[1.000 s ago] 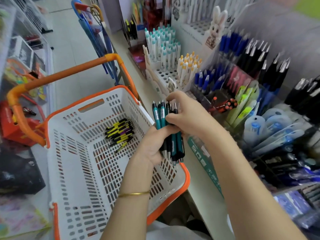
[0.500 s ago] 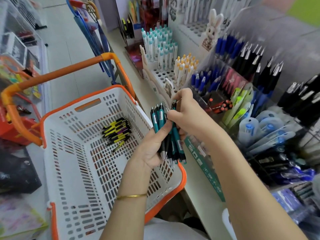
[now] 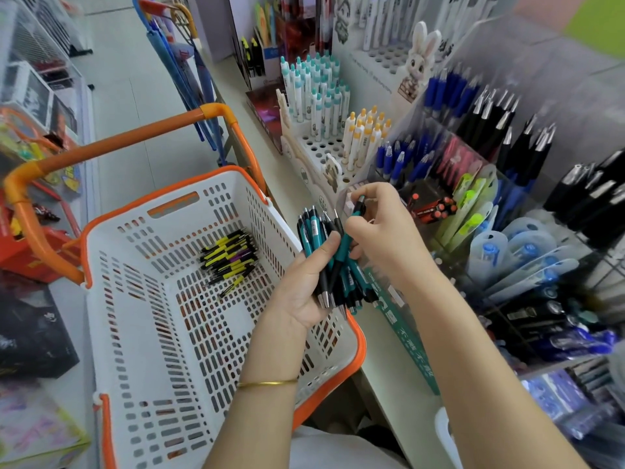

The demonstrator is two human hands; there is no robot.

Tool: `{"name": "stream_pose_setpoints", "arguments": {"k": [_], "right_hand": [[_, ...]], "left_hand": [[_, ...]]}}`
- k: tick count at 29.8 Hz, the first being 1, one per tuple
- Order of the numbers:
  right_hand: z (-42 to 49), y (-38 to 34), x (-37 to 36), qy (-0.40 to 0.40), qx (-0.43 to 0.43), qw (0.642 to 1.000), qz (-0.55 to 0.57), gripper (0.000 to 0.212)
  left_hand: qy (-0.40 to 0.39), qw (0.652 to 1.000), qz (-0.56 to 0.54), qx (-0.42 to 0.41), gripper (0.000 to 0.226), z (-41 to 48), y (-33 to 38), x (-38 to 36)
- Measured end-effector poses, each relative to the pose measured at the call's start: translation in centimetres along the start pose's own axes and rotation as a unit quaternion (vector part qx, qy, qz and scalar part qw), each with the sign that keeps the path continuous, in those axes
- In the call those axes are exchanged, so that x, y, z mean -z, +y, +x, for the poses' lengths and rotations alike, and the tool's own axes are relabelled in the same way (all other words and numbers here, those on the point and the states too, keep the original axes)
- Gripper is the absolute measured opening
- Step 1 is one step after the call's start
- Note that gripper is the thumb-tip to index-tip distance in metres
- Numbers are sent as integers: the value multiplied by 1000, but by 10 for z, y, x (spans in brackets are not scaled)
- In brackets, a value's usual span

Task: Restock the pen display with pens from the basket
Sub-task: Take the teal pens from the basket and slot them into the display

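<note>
**Stationery aisle: teal pens in both hands**

Shop floor tiles run up the left, and a pale counter [image 3: 382, 384] runs along the right, crowded with stock. Against the counter's aisle-side edge sits your white slotted plastic basket with an orange rim [image 3: 359, 343] and a raised orange handle [image 3: 118, 143]. On the basket floor, towards its far end, lies a small heap of black-and-yellow pens [image 3: 230, 255].

Your left hand [image 3: 304, 289] is over the basket's counter-side rim. Its fingers and thumb are wrapped round a bundle of teal-and-black click pens [image 3: 313, 233], clickers up and silver tips down. A thin gold bangle [image 3: 267, 384] circles that wrist.

Your right hand [image 3: 382, 231] is just beside the left one, over the counter's edge. Its thumb and fingers are clamped on a single teal click pen [image 3: 350, 231], which is tilted with its clicker towards the display and crosses the bundle lower down.

Just beyond your right hand stands the clear acrylic pen display [image 3: 439, 126], its compartments holding blue, black and highlighter-green pens. Farther along the counter, a white perforated stand carries white pens with teal caps [image 3: 314, 89] and white pens with yellow caps [image 3: 365, 133]. A cardboard rabbit figure [image 3: 421, 55] stands behind them.
</note>
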State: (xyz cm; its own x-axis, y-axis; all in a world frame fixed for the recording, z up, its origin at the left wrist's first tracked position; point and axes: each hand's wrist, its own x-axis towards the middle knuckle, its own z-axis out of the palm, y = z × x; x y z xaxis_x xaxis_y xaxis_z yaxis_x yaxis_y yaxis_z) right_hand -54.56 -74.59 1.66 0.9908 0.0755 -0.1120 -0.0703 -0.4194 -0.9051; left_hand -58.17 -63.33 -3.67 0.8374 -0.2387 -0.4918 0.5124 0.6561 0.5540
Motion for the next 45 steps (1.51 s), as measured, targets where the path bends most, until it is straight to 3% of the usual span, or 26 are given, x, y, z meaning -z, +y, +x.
{"name": "stream_pose_setpoints", "arguments": {"k": [8, 16, 23, 28, 31, 33, 40, 45], "right_hand": [[-3, 2, -2, 20, 21, 999, -25, 22], [1, 2, -1, 31, 49, 997, -43, 16], [-4, -4, 3, 24, 61, 998, -21, 19], [-12, -9, 1, 145, 92, 985, 35, 24], [-14, -14, 4, 250, 108, 953, 130, 30], [-14, -15, 3, 277, 113, 938, 177, 35], [-22, 11, -39, 230, 61, 966, 98, 20], [-26, 19, -44, 155, 74, 985, 8, 24]], "left_hand": [[6, 1000, -21, 16, 17, 3, 1, -2], [16, 1000, 14, 4, 40, 9, 6, 3], [11, 999, 50, -20, 26, 9, 6, 4], [79, 994, 58, -48, 8, 14, 10, 10], [113, 992, 14, -50, 6, 15, 13, 20], [115, 992, -17, -39, 4, 15, 13, 24], [120, 990, -45, -64, 5, 15, 13, 5], [128, 986, -62, -83, 36, 13, 14, 0]]}}
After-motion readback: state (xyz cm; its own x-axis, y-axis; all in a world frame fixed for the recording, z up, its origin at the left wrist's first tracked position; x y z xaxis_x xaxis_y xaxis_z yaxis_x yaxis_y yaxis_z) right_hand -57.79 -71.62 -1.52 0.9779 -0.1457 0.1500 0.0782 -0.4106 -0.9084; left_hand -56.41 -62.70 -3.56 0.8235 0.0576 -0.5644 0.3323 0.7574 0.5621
